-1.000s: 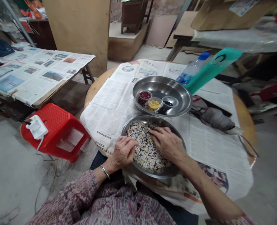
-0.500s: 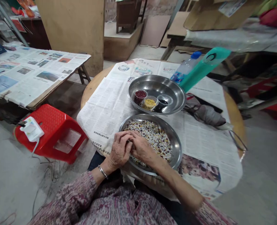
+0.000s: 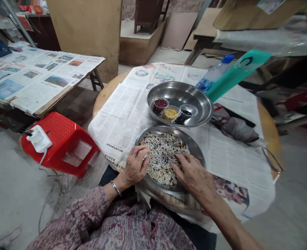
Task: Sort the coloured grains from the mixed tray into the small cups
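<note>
A shallow steel basin [image 3: 198, 152] stands in front of me, with a mix of white grains and dark and yellow beans [image 3: 161, 152] spread over its bottom. My left hand [image 3: 136, 166] is at the basin's left rim, fingers bent over the mix and thumb apart from them; nothing shows in it. My right hand [image 3: 192, 173] reaches over the right side, its fingers apart and the tips at the grains. Behind it, a second steel basin [image 3: 179, 87] holds clear cups of red beans [image 3: 160, 103], yellow beans [image 3: 171, 114] and black beans [image 3: 186, 114].
Newspaper [image 3: 117, 114] covers the round table. A plastic bottle [image 3: 215, 73], a long teal case [image 3: 239, 74] and a folded grey umbrella [image 3: 233, 126] lie beyond and right of the basins. A red stool [image 3: 59, 139] with a white power adapter [image 3: 39, 139] stands at left.
My hands were together over the basin's left side. They have parted: the right hand has moved right across the grains, while the left stays near the left rim. The view has shifted slightly.
</note>
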Tool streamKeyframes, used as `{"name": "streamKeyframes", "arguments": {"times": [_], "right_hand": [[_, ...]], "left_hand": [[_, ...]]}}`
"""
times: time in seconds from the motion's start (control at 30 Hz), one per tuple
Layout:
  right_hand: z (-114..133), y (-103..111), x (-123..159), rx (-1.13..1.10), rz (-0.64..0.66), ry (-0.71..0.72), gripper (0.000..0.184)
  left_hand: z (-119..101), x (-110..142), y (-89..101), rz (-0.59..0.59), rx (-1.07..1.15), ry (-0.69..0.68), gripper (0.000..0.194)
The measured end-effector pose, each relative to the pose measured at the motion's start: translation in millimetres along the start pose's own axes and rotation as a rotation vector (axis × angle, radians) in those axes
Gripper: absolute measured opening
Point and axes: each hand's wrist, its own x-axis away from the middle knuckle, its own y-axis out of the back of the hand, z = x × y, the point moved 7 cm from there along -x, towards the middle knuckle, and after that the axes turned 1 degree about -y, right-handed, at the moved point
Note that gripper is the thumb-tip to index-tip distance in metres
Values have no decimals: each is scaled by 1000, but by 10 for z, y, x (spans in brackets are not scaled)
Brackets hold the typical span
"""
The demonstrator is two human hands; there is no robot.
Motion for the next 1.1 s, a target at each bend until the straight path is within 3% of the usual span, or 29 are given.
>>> {"name": "streamKeyframes", "arguments": {"times": [0.2,0.33,0.47,0.63,0.73,0.9,1.1], "right_hand": [[600,-105,24,-416,142,169,25],[824,-121,53,-453,297,343,23],[603,-94,-191,-233,176,371,21],[127,-14,-671,-61,-89,142,24],[39,-13,-771,20,-115,79,26],[168,-68,-452,58,-4,112,26],[560,-93,64,-104,113,354,21]], "left_hand": [[-7,0,-2,-3,-12,-13,21],[-13,0,-4,-8,-20,-26,21],[-2,-6,-19,21,-31,-2,19],[5,-3,-28,19,-21,-24,17],[16,0,-33,15,-23,-27,16],[-6,-4,-29,16,-25,-37,17],[-30,-20,-96,143,-98,-34,17]]}}
